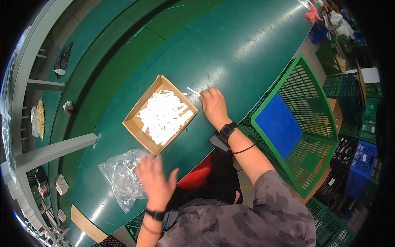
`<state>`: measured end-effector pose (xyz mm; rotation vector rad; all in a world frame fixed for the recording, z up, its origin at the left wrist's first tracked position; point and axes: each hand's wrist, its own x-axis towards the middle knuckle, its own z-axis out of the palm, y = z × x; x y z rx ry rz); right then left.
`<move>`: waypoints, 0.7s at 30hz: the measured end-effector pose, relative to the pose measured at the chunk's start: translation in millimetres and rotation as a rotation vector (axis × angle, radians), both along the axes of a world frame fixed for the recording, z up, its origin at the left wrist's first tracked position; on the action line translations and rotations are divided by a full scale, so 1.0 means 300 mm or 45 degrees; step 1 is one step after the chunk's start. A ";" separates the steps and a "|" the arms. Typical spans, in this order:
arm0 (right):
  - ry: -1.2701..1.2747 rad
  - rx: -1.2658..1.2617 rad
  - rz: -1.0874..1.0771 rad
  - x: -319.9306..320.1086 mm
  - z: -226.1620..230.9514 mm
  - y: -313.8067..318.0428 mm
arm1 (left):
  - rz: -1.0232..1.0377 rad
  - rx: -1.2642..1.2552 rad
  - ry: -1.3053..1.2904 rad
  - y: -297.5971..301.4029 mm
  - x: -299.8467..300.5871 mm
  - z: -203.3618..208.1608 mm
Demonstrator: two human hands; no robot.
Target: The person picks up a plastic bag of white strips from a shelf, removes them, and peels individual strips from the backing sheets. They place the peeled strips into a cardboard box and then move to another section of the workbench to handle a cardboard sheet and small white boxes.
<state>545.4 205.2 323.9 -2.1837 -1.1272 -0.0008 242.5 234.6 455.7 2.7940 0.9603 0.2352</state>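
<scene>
A shallow cardboard box [133, 124] on the green table holds a heap of small white strips [163, 115]. To the right of the box, my right hand [214, 106] has its fingers closed at the end of a thin white strip [193, 91], low over the tabletop. My left hand [157, 177], a little blurred, has its fingers spread and holds nothing. It is over the right edge of a crumpled clear plastic bag [123, 177], just in front of the box. Small things show inside the bag, too unclear to name.
A green slatted crate [317, 136] with a blue panel stands at the table's right edge. Beyond the table [230, 45] runs a green conveyor belt [119, 61]. A grey metal post [61, 152] rises at the left, and a cardboard sheet [87, 224] lies at the near left.
</scene>
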 end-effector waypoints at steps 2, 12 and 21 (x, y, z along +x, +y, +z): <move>-0.036 0.048 -0.012 -0.003 0.014 0.018 | -0.073 0.037 0.073 0.039 0.158 -0.065; -0.101 0.039 0.008 -0.006 -0.011 0.065 | 0.120 -0.046 -0.212 0.168 -0.007 -0.242; -0.145 0.004 -0.080 -0.035 -0.005 0.095 | 0.089 -0.018 -0.240 0.147 -0.122 -0.223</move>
